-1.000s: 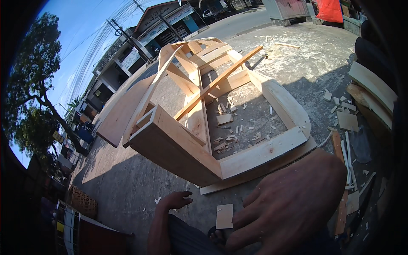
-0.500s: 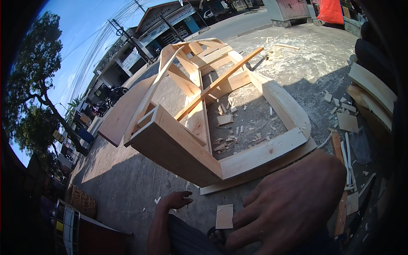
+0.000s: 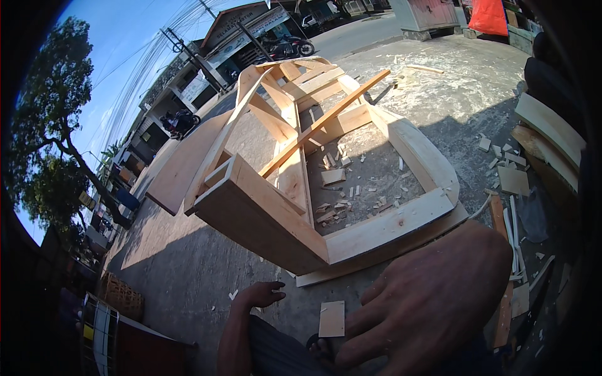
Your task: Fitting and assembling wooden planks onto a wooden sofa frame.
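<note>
Sunlit street (image 3: 348, 34) and low shopfronts (image 3: 251, 41) stretch behind an outdoor work area, with a tree (image 3: 50, 94) at left and a motorcycle (image 3: 295, 47) near the roadside. On the partly shaded concrete ground (image 3: 207, 263), a pale wooden frame (image 3: 389, 232) with curved sides lies just ahead of the person, its tall end panel (image 3: 269, 219) rising at the near left. A long wooden slat (image 3: 326, 123) slants across it, and small offcuts (image 3: 333, 177) litter the ground inside. Both of the worker's hands are low in view. The left hand (image 3: 262, 293), near the foot of the panel, bends at the wrist toward the right, its fingers loosely curled and slightly parted. The right hand (image 3: 433, 291) looms large and close, its back turned up and its bent fingers angled down to the left. Its fingertips are partly hidden, so whether they pinch anything cannot be told; nor can it be told whether that hand touches the frame's near edge behind it. Between the hands lies a small rectangular board (image 3: 332, 319), just beside a sandaled foot (image 3: 321, 348). Curved planks (image 3: 552, 128) are stacked at right.
</note>
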`<state>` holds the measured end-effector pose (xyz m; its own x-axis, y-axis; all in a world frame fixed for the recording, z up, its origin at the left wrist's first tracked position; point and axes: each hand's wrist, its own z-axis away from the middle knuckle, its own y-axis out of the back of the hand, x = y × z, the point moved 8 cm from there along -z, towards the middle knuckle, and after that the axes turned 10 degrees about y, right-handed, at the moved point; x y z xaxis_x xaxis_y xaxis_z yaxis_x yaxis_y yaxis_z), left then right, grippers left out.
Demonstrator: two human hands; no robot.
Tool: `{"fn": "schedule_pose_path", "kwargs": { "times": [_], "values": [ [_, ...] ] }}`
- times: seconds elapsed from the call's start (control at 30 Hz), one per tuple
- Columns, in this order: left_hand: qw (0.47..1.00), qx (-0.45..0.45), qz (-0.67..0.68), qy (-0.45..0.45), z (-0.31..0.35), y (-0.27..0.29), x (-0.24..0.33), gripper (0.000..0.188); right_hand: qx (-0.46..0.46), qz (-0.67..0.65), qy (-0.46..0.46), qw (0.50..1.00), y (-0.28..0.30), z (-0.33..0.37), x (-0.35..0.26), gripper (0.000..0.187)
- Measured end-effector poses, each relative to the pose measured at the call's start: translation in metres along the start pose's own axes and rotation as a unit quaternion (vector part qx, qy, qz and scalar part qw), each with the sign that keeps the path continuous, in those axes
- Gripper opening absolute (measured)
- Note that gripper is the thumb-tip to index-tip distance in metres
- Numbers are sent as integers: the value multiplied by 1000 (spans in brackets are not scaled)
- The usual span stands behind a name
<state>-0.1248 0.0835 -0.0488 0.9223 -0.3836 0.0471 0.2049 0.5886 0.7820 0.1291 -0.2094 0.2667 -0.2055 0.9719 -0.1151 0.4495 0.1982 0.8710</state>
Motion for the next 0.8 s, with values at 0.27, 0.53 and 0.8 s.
{"fn": "schedule_pose_path", "kwargs": {
  "times": [0.27,0.53,0.8],
  "values": [
    [1000,2,-14,-4,-5,0,4,57,-1,-1,1,1000,0,2,-2,74],
    [1000,2,-7,1,-7,-2,-3,58,24,-22,6,999,-3,4,3,72],
    [1000,-2,-7,14,-4,1,2,58,16,-4,12,1000,1,5,2,71]
  ]
}}
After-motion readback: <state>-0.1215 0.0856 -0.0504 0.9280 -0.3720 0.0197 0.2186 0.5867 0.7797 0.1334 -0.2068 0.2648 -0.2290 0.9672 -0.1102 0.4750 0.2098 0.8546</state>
